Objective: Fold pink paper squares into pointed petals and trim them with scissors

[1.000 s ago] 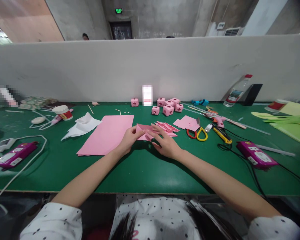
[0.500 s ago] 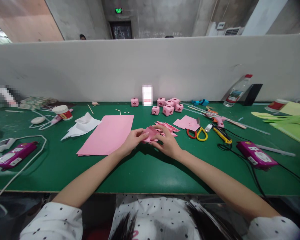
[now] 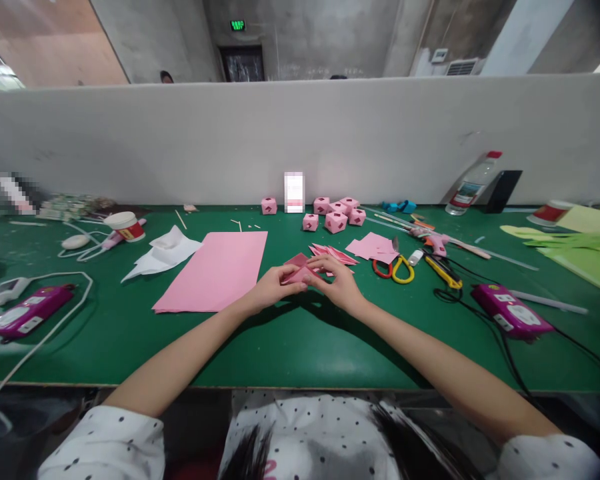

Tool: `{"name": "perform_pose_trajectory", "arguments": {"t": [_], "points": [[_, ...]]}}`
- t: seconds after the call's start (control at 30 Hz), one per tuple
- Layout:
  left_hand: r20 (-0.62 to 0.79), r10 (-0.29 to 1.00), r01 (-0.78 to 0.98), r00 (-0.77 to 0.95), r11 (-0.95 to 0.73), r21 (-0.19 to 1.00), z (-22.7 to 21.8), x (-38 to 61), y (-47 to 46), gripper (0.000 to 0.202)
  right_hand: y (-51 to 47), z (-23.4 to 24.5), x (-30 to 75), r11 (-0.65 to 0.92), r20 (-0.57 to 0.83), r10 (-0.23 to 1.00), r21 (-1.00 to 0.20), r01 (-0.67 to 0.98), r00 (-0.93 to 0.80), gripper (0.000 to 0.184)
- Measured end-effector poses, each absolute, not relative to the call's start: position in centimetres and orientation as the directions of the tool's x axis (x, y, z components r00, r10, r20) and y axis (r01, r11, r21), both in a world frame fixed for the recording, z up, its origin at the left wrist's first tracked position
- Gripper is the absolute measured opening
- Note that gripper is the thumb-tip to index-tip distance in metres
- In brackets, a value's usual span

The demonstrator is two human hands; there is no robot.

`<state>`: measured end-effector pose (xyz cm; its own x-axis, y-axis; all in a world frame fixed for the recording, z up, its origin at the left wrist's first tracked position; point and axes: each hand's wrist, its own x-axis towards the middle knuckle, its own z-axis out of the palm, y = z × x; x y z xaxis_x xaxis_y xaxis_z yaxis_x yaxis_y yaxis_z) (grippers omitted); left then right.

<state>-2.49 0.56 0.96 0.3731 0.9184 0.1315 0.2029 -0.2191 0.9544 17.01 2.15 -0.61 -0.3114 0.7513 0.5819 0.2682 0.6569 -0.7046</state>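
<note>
Between my two hands is a small folded piece of pink paper (image 3: pixel 297 267), held just above the green table. My left hand (image 3: pixel 279 283) pinches its left side between thumb and fingers. From the right, my right hand (image 3: pixel 333 280) grips the other side, its thumb near the left thumb. Fingers cover part of the folds. Right behind the hands lies a pile of pointed folded pink paper pieces (image 3: pixel 337 255). Left of my left hand is a stack of large pink paper sheets (image 3: pixel 220 270).
Finished-looking pink paper cubes (image 3: pixel 336 221) stand near a phone (image 3: pixel 295 193) against the partition. To the right are pink paper squares (image 3: pixel 373 247), scissors (image 3: pixel 403 269), a yellow utility knife (image 3: pixel 444 272), a glue gun (image 3: pixel 436 244) and a purple power strip (image 3: pixel 513 311). White tissue (image 3: pixel 165 252) and a paper cup (image 3: pixel 125 227) lie left.
The pink paper in my hands has been turned and opens wider to the left. Both thumbs have come together at its lower edge.
</note>
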Motion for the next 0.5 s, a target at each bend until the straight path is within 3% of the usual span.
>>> {"name": "perform_pose_trajectory", "arguments": {"t": [0.2, 0.5], "points": [[0.077, 0.898, 0.124, 0.433, -0.144, 0.982, 0.76, -2.46, 0.58, 0.043, 1.93, -0.51, 16.91, 0.627, 0.554, 0.773, -0.742, 0.238, -0.309, 0.018], [0.133, 0.887, 0.206, 0.443, -0.245, 0.947, 0.76, -2.41, 0.61, 0.039, 1.55, -0.14, 16.83, 0.613, 0.550, 0.784, -0.759, 0.219, -0.287, 0.012]]}}
